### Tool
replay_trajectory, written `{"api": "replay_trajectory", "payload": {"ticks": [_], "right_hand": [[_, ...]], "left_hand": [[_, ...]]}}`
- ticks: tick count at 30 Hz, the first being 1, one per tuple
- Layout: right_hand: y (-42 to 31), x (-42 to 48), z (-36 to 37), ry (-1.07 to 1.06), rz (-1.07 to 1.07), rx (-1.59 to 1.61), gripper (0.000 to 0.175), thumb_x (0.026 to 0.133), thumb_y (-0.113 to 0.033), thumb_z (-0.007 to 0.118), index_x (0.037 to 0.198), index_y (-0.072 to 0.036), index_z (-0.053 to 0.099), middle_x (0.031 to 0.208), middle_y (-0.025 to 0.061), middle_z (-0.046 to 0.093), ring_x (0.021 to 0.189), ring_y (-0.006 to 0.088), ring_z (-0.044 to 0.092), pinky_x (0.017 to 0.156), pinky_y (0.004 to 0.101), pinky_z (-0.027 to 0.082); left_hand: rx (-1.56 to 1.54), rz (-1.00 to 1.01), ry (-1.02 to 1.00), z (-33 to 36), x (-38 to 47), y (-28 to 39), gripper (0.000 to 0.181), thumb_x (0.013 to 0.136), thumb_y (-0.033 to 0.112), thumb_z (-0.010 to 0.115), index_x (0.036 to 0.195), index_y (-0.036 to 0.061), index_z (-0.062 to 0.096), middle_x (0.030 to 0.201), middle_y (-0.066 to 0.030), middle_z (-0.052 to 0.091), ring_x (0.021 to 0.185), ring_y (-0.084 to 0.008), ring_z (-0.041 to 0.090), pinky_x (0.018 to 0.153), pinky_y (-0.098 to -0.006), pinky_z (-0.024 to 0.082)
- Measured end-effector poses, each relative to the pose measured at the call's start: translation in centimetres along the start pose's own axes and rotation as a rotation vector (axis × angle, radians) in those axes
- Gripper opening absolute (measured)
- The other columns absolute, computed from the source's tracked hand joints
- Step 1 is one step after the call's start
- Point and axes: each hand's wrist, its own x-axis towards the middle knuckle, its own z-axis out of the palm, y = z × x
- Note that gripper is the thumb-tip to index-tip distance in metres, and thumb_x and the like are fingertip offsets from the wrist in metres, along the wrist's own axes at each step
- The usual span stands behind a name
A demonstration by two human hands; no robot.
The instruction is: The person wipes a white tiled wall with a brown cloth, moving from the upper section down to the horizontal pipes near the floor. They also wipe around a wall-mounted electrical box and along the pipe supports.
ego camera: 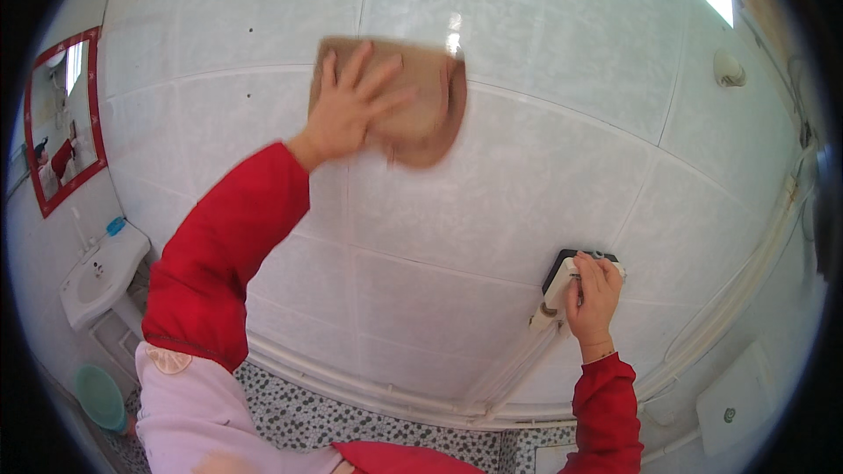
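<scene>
Spread flat, my left hand [359, 102] presses a brown cloth [421, 105] against the white tiled wall [454, 210]; the cloth and fingers are blurred. Lower right, the fingers of my right hand [596, 293] are curled on a cream-coloured wall fitting [561, 282] with a dark backing, above pipes. What exactly the fingertips grip there is partly hidden. Red sleeve covers reach over both forearms.
A red-framed mirror [97, 112] hangs at left above a white washbasin [135, 243] with a blue item on its rim. A green basin [99, 397] stands below. White pipes [395, 395] run along the wall's foot and right side.
</scene>
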Motion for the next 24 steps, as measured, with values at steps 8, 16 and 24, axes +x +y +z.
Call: {"api": "replay_trajectory", "payload": {"ticks": [8, 16, 24], "right_hand": [[0.4, -0.3, -0.2, -0.003, 0.003, -0.009, 0.039, 0.075, -0.004, 0.060, 0.114, -0.005, 0.063, 0.120, 0.0071, 0.065, 0.107, 0.0316, 0.054, 0.094, 0.0422, 0.040], [0.4, -0.4, -0.1, 0.012, 0.001, -0.014, 0.038, 0.076, -0.004, 0.059, 0.115, -0.005, 0.062, 0.120, 0.0071, 0.065, 0.106, 0.0322, 0.054, 0.094, 0.0420, 0.040], [0.0, -0.1, 0.1, 0.029, 0.008, 0.031, 0.038, 0.077, -0.004, 0.059, 0.115, -0.005, 0.063, 0.119, 0.0073, 0.066, 0.105, 0.0321, 0.055, 0.094, 0.0416, 0.040]], "left_hand": [[0.027, -0.439, 0.271, -1.4, 11.9, -3.5, 0.071, 0.077, 0.038, 0.071, 0.143, 0.0287, 0.047, 0.155, -0.0136, 0.029, 0.142, -0.0441, 0.021, 0.105, -0.0717, 0.019], [-0.066, -0.139, 0.239, 0.5, 7.1, 3.0, 0.060, 0.085, 0.052, 0.061, 0.142, 0.0406, 0.045, 0.158, -0.0064, 0.025, 0.143, -0.0451, 0.015, 0.101, -0.0782, 0.018], [-0.264, 0.207, -0.148, 2.4, -10.3, 16.7, 0.060, 0.076, 0.018, 0.066, 0.130, 0.0435, 0.056, 0.151, 0.0023, 0.036, 0.136, -0.0429, 0.030, 0.092, -0.0775, 0.028]]}}
